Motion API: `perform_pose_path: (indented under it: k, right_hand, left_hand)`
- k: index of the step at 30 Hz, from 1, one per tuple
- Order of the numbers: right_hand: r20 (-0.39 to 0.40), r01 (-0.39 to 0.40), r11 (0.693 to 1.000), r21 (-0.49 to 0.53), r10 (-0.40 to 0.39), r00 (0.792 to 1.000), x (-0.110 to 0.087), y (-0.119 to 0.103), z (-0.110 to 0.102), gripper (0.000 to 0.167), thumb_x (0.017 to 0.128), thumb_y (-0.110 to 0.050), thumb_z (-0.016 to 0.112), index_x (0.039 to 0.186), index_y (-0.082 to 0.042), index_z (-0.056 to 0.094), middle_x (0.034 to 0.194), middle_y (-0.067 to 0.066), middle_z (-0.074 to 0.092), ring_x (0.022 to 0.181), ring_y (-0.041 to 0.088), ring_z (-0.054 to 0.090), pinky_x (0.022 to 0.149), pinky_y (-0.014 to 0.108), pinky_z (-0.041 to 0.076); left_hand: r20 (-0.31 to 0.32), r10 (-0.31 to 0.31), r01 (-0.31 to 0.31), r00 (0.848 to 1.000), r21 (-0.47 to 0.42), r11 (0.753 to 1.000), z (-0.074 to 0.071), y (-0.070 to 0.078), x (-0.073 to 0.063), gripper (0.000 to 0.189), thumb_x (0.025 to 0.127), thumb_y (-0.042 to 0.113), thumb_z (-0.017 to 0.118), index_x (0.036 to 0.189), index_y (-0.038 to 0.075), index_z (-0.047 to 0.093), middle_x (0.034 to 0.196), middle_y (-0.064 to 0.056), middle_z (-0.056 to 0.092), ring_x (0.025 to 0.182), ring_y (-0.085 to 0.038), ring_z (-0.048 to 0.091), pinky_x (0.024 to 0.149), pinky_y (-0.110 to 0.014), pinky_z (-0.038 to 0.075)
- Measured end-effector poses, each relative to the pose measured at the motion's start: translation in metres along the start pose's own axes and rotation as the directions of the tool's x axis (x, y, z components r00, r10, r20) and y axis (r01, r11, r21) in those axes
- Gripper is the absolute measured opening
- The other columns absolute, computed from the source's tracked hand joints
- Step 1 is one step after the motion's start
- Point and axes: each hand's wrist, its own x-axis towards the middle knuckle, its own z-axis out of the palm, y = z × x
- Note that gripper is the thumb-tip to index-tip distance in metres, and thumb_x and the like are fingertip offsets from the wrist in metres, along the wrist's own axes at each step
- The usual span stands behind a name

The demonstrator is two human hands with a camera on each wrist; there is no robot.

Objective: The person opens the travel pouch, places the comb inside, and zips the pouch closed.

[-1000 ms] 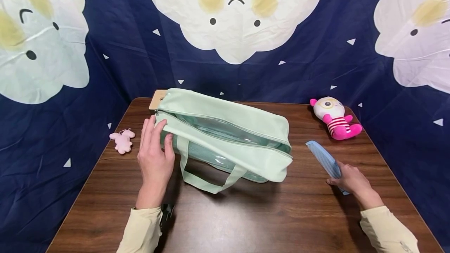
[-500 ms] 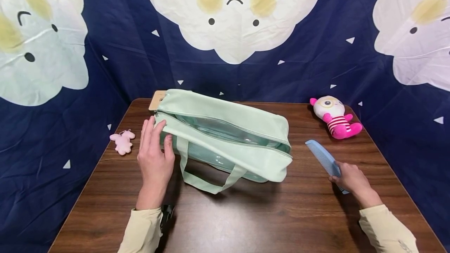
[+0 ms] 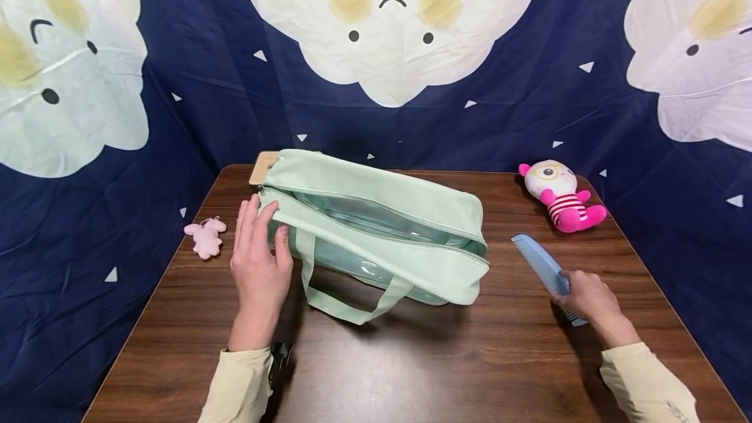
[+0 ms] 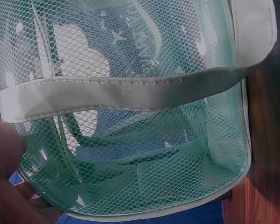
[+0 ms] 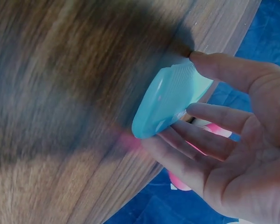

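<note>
A mint-green zip bag (image 3: 376, 181) with see-through mesh sides lies across the middle of the table, its zip undone along the top. My left hand (image 3: 261, 266) holds the bag's left end, fingers over the top edge and thumb against the front. In the left wrist view, the bag's strap handle (image 4: 130, 93) crosses the mesh, and fingertips (image 4: 37, 205) show round the bag's edge. To the right of the bag, my right hand (image 3: 590, 302) grips one end of a light blue comb (image 3: 534, 260). The right wrist view shows thumb and fingers on either side of this comb (image 5: 158, 105).
A pink and white plush toy (image 3: 564, 198) in a striped top sits at the table's back right. On the left lies a small pink plush charm (image 3: 207, 238). A tan card tag (image 3: 262, 167) pokes out behind the bag. Dark blue cloth surrounds the wooden table (image 3: 376, 371).
My right thumb has drawn in against the comb. The bag, the left hand and the toys stay where they were.
</note>
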Motion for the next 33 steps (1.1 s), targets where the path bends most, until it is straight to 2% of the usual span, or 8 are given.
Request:
perform_pose_path:
  k: [6, 12, 16, 20, 25, 33]
  right_hand:
    - [0.005, -0.05, 0.999, 0.006, 0.05, 0.999, -0.003, 0.0, -0.003, 0.066, 0.079, -0.022, 0.083, 0.128, 0.015, 0.057, 0.102, 0.039, 0.064, 0.082, 0.045, 0.064, 0.062, 0.055, 0.053]
    - [-0.091, -0.021, 1.0, 0.014, 0.022, 0.996, -0.008, -0.003, -0.007, 0.064, 0.076, -0.021, 0.084, 0.124, 0.014, 0.059, 0.101, 0.039, 0.065, 0.079, 0.048, 0.065, 0.057, 0.056, 0.051]
    - [-0.169, 0.01, 1.0, 0.012, -0.008, 0.986, -0.011, -0.008, -0.008, 0.063, 0.075, -0.021, 0.085, 0.122, 0.012, 0.062, 0.1, 0.038, 0.066, 0.08, 0.052, 0.066, 0.055, 0.059, 0.051]
    - [-0.267, 0.047, 0.999, 0.0, -0.045, 0.963, -0.014, -0.016, -0.009, 0.06, 0.072, -0.02, 0.086, 0.12, 0.01, 0.064, 0.1, 0.037, 0.066, 0.08, 0.056, 0.065, 0.055, 0.062, 0.05]
    - [-0.357, 0.084, 0.996, -0.011, -0.082, 0.931, -0.021, -0.03, -0.013, 0.06, 0.07, -0.017, 0.087, 0.12, 0.008, 0.066, 0.112, 0.036, 0.064, 0.089, 0.059, 0.064, 0.055, 0.065, 0.049]
    - [-0.508, 0.13, 0.991, -0.035, -0.13, 0.852, -0.03, -0.056, -0.023, 0.062, 0.067, -0.015, 0.088, 0.122, 0.006, 0.067, 0.119, 0.032, 0.065, 0.098, 0.054, 0.062, 0.055, 0.068, 0.047]
  left_hand:
    - [0.003, -0.004, 0.004, 1.0, 0.005, 1.0, 0.0, 0.001, 0.0, 0.033, 0.098, 0.01, 0.066, 0.13, 0.001, 0.065, 0.147, -0.024, 0.056, 0.142, -0.043, 0.047, 0.117, -0.057, 0.037]
    - [0.003, -0.002, 0.002, 1.0, 0.006, 1.0, 0.0, 0.001, 0.0, 0.033, 0.099, 0.01, 0.065, 0.13, 0.001, 0.065, 0.147, -0.025, 0.056, 0.142, -0.044, 0.047, 0.118, -0.056, 0.036]
    - [0.001, 0.0, 0.0, 1.0, 0.007, 1.0, 0.0, 0.001, 0.0, 0.033, 0.098, 0.009, 0.065, 0.13, 0.001, 0.065, 0.146, -0.026, 0.056, 0.142, -0.044, 0.047, 0.117, -0.056, 0.037]
    - [0.003, 0.0, 0.0, 1.0, 0.007, 1.0, 0.0, 0.001, 0.0, 0.033, 0.098, 0.009, 0.065, 0.13, 0.001, 0.065, 0.146, -0.025, 0.056, 0.142, -0.043, 0.048, 0.117, -0.057, 0.037]
    - [0.004, 0.0, 0.0, 1.0, 0.007, 1.0, 0.0, 0.001, -0.001, 0.033, 0.098, 0.009, 0.066, 0.13, 0.001, 0.065, 0.147, -0.024, 0.056, 0.142, -0.043, 0.048, 0.117, -0.056, 0.037]
    - [0.003, -0.003, 0.003, 1.0, 0.011, 1.0, 0.0, 0.001, 0.0, 0.033, 0.098, 0.01, 0.066, 0.13, 0.001, 0.065, 0.147, -0.025, 0.056, 0.143, -0.043, 0.047, 0.117, -0.056, 0.037]
